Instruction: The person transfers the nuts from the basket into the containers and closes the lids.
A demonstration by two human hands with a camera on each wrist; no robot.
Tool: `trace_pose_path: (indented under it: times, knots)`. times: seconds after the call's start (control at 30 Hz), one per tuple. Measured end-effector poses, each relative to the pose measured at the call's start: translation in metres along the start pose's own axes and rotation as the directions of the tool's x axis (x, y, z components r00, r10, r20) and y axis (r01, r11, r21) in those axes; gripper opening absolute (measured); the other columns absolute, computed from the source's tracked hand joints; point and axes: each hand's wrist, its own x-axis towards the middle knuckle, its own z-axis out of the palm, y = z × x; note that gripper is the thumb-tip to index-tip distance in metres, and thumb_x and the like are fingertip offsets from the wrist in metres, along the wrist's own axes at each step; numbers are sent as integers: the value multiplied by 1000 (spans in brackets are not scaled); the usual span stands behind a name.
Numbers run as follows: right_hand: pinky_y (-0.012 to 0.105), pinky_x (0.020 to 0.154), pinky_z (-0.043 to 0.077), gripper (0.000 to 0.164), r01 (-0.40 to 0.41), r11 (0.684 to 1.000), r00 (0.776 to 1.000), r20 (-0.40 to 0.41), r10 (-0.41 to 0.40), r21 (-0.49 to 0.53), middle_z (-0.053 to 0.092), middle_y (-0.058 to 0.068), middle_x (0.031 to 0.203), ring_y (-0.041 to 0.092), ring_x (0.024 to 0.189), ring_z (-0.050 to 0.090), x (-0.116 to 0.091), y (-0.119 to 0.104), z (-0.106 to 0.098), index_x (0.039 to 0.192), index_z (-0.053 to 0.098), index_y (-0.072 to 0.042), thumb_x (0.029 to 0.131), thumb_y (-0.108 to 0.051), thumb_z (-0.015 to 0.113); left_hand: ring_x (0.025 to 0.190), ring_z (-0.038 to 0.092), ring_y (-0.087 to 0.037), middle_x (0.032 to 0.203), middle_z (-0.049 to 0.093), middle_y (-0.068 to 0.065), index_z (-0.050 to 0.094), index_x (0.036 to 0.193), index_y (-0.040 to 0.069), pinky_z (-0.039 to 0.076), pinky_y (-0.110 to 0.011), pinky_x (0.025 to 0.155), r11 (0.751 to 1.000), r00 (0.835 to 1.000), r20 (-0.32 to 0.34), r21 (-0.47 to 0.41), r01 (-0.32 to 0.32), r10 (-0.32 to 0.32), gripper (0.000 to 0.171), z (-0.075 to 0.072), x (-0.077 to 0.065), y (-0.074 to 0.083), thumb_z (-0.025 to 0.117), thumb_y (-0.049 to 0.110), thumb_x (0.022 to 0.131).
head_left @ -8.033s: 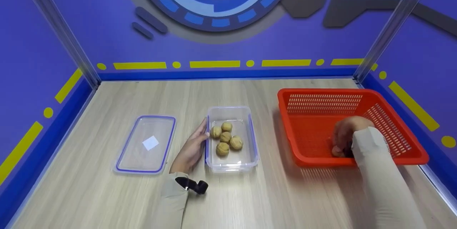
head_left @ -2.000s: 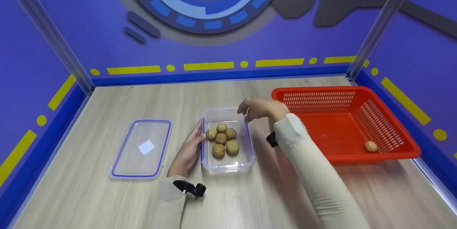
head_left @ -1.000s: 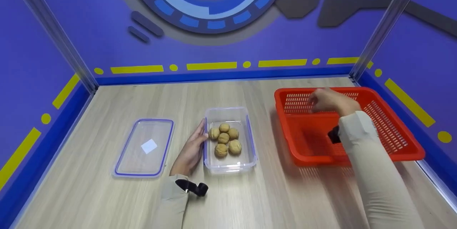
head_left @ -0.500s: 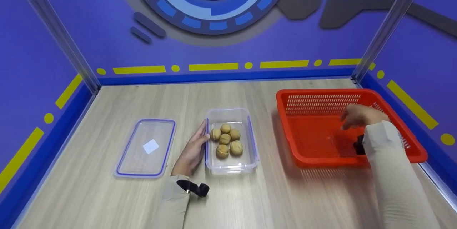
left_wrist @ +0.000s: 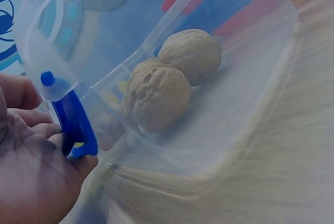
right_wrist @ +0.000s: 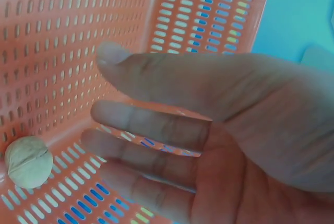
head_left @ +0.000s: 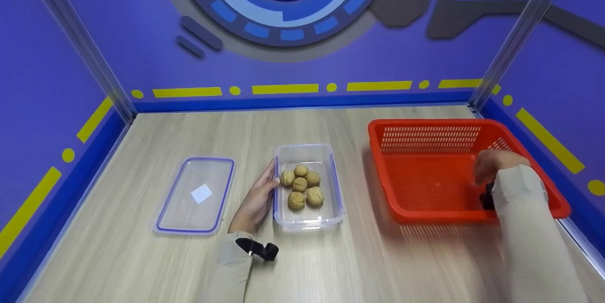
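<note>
1. Closest to me: my left hand (head_left: 254, 203) rests against a clear plastic box with blue edging (head_left: 309, 223), probably steadying it. Can't tell if I'm actually clamping it.
2. Flat clear plastic lid with a blue rim (head_left: 193, 212) lies off to the left, leaving the box uncovered.
3. Six round tan walnuts (head_left: 300, 185) sit bunched inside.
4. My right hand (head_left: 498, 162) is in the red slotted plastic basket (head_left: 416, 180), thumb and fingers apart, nothing between; one pale walnut (right_wrist: 30, 162) lies beyond my fingertips.
</note>
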Motion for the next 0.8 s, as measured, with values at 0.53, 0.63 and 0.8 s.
trace_pose_path:
  times: [0.53, 0.63, 0.8]
  knots:
    - [39, 76, 61, 40, -34, 997, 995, -92, 41, 69, 61, 3, 87, 25, 78, 64, -15, 15, 1, 93, 67, -9, 57, -4, 83, 150, -8, -28, 163, -3, -10, 9, 155, 10, -6, -41, 123, 999, 999, -23, 5, 40, -40, 65, 2, 0, 0, 38, 3, 96]
    - [39, 75, 61, 41, -43, 995, 994, -101, 52, 95, 62, 1, 80, 25, 76, 66, -14, 20, 2, 96, 64, -9, 60, -5, 82, 150, -8, -28, 162, -4, -10, 9, 154, 9, -5, -41, 123, 999, 999, -21, 4, 36, -36, 65, 2, 0, 0, 38, 3, 97]
    - [40, 75, 61, 52, -111, 985, 985, -118, 127, 129, 60, 3, 83, 25, 78, 64, -8, 22, -1, 108, 56, -7, 62, -8, 80, 149, -8, -28, 162, -4, -11, 9, 154, 8, -6, -41, 123, 1000, 1000, -14, -5, 16, -16, 64, 1, 0, 0, 37, 2, 97]
